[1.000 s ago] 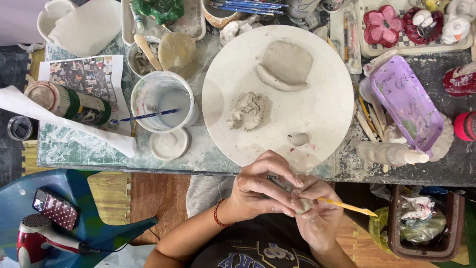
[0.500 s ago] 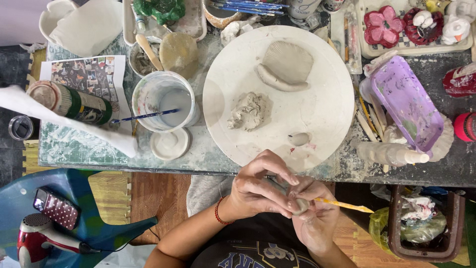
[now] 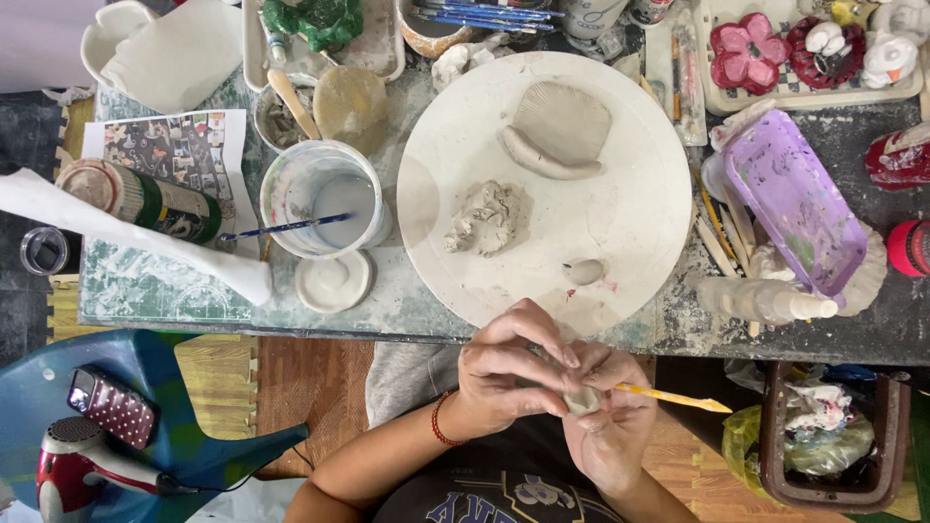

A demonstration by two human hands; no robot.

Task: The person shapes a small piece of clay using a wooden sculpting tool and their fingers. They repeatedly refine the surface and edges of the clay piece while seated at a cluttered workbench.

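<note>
Two Hands, One Small Lump of Clay

Two hands were at work below the near edge of the worktable (image 3: 136, 286), a paint-spattered surface crowded from end to end. We list the contents from largest to smallest.

Largest on the table was the round white board (image 3: 630, 223), carrying three clay pieces: a ribbed fan-shaped slab (image 3: 562, 126) at the far side, a rough modelled lump (image 3: 484, 218) near the middle, and a little oval pellet (image 3: 584, 271) toward the near rim. To the board's right lay a purple tray (image 3: 794, 208), tilted on clutter, with a clear squeeze bottle (image 3: 760, 300) just beside it. To the left stood a white bucket (image 3: 325, 199) of cloudy water with a blue-handled brush (image 3: 281, 229) across its rim, and a small white lid (image 3: 333, 282) just in front. Off the table, at lower left, we noted a blue stool (image 3: 184, 441) bearing a dotted phone (image 3: 111, 407), and a red hair dryer (image 3: 77, 465).

Our left hand (image 3: 509, 373) was closed, fingers curled over the small pale clay piece (image 3: 584, 399), which sat pinched between both hands, just short of the table edge. Our right hand (image 3: 610, 426) cradled that piece from beneath and also clasped a thin yellow modelling tool (image 3: 673, 397), its tip pointing out to the right.
</note>
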